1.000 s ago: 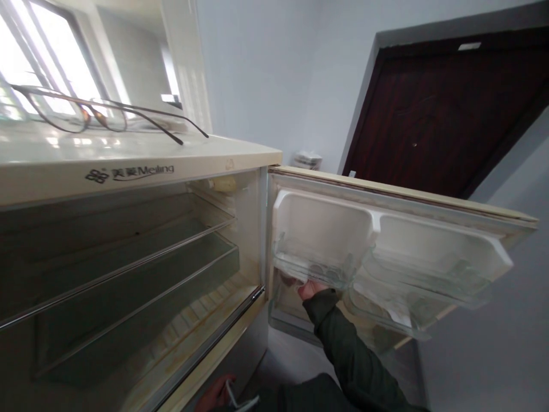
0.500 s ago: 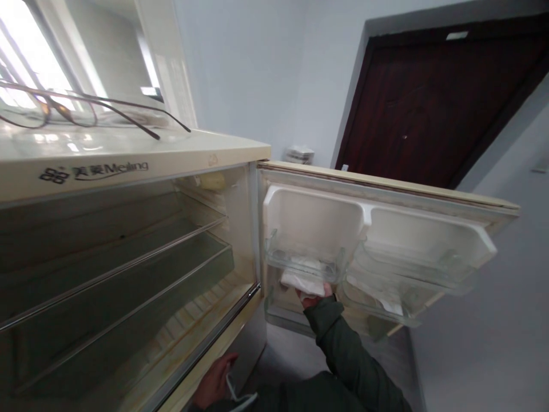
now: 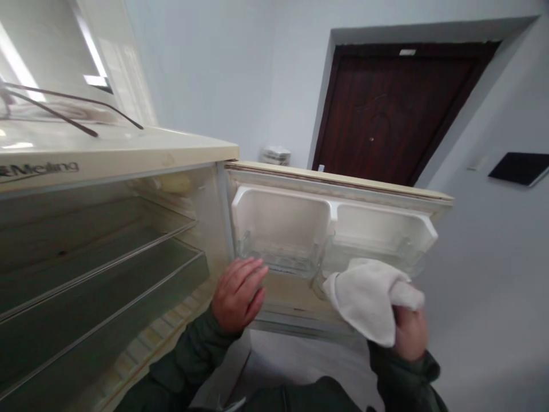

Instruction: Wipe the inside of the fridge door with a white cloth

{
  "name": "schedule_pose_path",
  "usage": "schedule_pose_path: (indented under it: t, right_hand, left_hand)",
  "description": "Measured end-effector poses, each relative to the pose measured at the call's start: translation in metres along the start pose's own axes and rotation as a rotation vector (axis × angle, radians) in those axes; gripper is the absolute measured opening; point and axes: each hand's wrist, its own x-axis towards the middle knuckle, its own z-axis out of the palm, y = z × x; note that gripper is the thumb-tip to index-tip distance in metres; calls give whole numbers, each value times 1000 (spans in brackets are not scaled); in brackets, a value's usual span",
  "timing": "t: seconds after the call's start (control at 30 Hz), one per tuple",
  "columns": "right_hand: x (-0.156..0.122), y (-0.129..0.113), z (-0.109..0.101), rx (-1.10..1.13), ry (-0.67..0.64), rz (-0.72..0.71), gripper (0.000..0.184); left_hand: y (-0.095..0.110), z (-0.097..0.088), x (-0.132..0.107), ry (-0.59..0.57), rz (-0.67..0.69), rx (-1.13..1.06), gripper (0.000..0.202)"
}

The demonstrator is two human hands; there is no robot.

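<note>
Gripping a white cloth [image 3: 366,300], the right hand [image 3: 409,332] sits at the lower right of the frame, fingers closed around the bunched fabric so that most of the cloth spills up and to the left over the knuckles. The cloth hangs in front of the lower right part of the open fridge door [image 3: 334,229], hiding a stretch of the clear door shelf [image 3: 278,263] behind it. The left hand [image 3: 238,294] is at lower centre, fingers spread and loose, holding nothing; its fingertips lie at the left end of that clear shelf, near the door's hinge side (whether they actually touch the plastic cannot be told).

The door's inner liner is white, with two moulded recesses side by side in its upper part. Left of it, filling the left half of the frame, is the fridge cabinet [image 3: 115,154] with its glass shelves [image 3: 98,269], bare as far as can be seen. On top of the cabinet, at the upper left, lie the thin arms of a pair of glasses [image 3: 72,111]. Behind the fridge door, at upper right of centre, stands a dark brown room door [image 3: 394,114] in a pale wall, with a small dark panel [image 3: 518,167] on the wall at the far right.
</note>
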Motion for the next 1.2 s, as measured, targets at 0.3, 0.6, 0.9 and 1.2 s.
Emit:
schedule_pose_path:
  t: [0.3,0.6,0.9,1.2]
  right_hand:
    - [114,-81,37,-576,-108,-591,30]
    - [127,-101,29,-1190,-733,-232,38]
    - [141,-84,-16,-1338,-412,-130,35]
    - [149,-99,77,-763,-198,-898,53]
  left_hand:
    - [4,47,46,-109,-43,111,34]
    - [5,47,47,-45,-34,107,30]
    - [3,53,44,-23,-31,105,25]
    - [2,55,45,16,-9,115,22]
